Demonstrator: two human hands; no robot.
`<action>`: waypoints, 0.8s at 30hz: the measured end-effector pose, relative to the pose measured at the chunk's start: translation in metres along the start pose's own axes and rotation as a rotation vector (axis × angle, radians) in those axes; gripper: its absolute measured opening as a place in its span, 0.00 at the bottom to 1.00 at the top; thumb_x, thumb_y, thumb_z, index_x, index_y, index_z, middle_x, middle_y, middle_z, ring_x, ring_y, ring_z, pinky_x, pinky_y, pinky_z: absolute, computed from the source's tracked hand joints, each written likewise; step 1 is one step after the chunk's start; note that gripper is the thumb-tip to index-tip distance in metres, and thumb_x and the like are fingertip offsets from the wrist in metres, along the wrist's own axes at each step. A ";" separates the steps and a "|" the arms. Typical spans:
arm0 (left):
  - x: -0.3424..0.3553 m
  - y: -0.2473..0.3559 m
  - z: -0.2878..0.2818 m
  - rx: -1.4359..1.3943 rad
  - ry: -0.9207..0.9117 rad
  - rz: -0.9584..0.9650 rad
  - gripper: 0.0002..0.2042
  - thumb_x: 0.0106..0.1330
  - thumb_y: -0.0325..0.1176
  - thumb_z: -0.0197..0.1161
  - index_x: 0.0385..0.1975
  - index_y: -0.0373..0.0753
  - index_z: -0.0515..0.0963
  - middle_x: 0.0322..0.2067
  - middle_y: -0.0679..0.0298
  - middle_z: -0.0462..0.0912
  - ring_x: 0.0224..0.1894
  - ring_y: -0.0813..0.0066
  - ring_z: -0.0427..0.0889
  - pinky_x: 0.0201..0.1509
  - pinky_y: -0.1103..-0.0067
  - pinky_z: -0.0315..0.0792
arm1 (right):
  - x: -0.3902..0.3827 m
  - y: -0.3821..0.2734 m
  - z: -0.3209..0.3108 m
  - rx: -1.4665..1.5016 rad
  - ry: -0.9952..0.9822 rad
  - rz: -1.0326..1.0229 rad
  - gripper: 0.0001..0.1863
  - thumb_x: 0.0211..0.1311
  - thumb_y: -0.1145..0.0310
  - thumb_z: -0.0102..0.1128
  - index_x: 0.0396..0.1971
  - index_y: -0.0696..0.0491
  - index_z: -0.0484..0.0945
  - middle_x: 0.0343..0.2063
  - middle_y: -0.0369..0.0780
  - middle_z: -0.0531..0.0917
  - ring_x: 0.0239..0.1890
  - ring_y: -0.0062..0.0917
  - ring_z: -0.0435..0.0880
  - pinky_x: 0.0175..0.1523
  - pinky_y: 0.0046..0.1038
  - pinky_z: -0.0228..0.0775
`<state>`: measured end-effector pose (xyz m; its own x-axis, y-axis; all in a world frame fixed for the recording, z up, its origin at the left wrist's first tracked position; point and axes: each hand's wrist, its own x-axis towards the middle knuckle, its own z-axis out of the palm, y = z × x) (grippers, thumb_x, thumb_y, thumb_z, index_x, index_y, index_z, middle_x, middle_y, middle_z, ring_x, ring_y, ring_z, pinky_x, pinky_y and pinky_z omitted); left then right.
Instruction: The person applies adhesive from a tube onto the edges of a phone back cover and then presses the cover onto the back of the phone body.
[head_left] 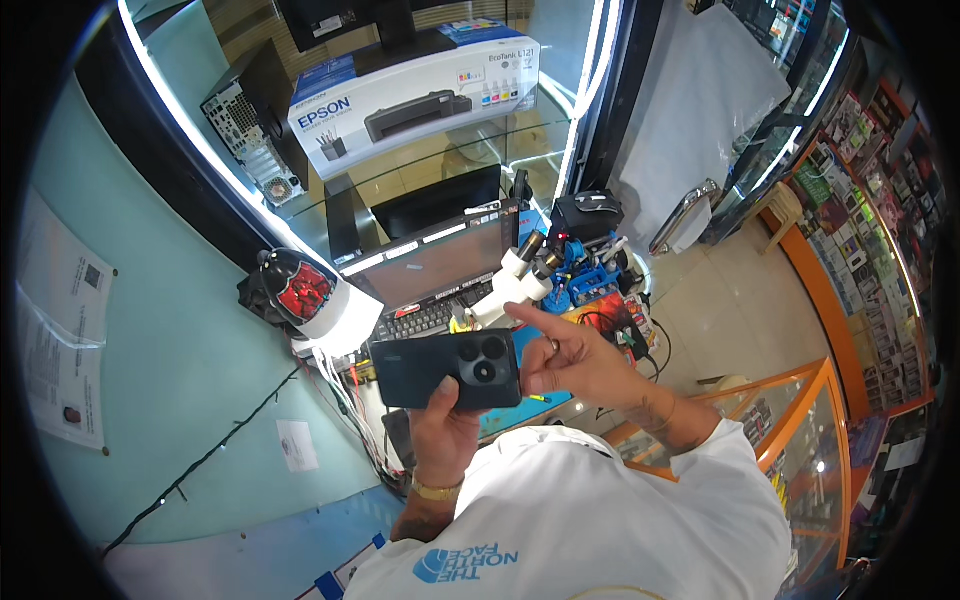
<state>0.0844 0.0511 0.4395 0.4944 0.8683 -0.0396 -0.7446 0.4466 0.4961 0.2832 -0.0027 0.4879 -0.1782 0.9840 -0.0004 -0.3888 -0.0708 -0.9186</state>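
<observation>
A dark smartphone is held sideways with its back and round camera block uppermost. My left hand grips its lower long edge, thumb lying over the back and the other fingers hidden behind it. At the phone's right end is my right hand, index finger stretched out past the upper corner and the other fingers partly curled. I cannot tell whether its fingertips touch the phone's edge. Beyond the phone stands a white microscope with black eyepieces.
Past the phone are a keyboard and a monitor. A lit lamp-like device stands left of them, above hanging white cables. Blue tool holders crowd the right. A boxed printer rests on the glass shelf; an orange-framed display case stands at right.
</observation>
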 end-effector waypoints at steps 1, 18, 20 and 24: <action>-0.001 0.000 0.002 0.000 -0.009 0.008 0.20 0.68 0.25 0.53 0.60 0.35 0.63 0.52 0.56 0.76 0.52 0.61 0.80 0.55 0.65 0.79 | -0.002 0.001 0.003 0.042 -0.007 -0.016 0.46 0.56 0.81 0.65 0.72 0.51 0.50 0.28 0.33 0.77 0.37 0.15 0.78 0.45 0.19 0.70; 0.011 -0.018 0.020 0.021 0.004 -0.071 0.16 0.68 0.26 0.56 0.55 0.42 0.71 0.52 0.64 0.77 0.54 0.69 0.77 0.58 0.68 0.71 | 0.008 0.049 -0.014 0.026 0.277 -0.166 0.32 0.63 0.72 0.59 0.67 0.57 0.60 0.40 0.35 0.79 0.48 0.19 0.76 0.56 0.22 0.65; 0.019 -0.023 0.014 0.093 0.070 -0.006 0.16 0.68 0.26 0.57 0.55 0.42 0.70 0.52 0.64 0.77 0.54 0.69 0.77 0.58 0.69 0.72 | 0.000 0.044 -0.022 0.048 0.284 -0.151 0.32 0.63 0.73 0.59 0.67 0.57 0.61 0.39 0.34 0.79 0.46 0.18 0.76 0.55 0.22 0.65; 0.022 -0.038 0.013 0.265 0.185 0.048 0.16 0.66 0.27 0.61 0.54 0.39 0.71 0.48 0.65 0.78 0.49 0.76 0.78 0.52 0.76 0.73 | 0.007 0.038 -0.012 -0.107 0.379 -0.129 0.33 0.61 0.76 0.61 0.66 0.58 0.61 0.35 0.32 0.77 0.37 0.14 0.75 0.44 0.18 0.68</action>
<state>0.1297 0.0498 0.4313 0.3539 0.9222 -0.1558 -0.6106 0.3540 0.7084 0.2780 0.0031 0.4482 0.2190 0.9757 -0.0093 -0.2868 0.0553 -0.9564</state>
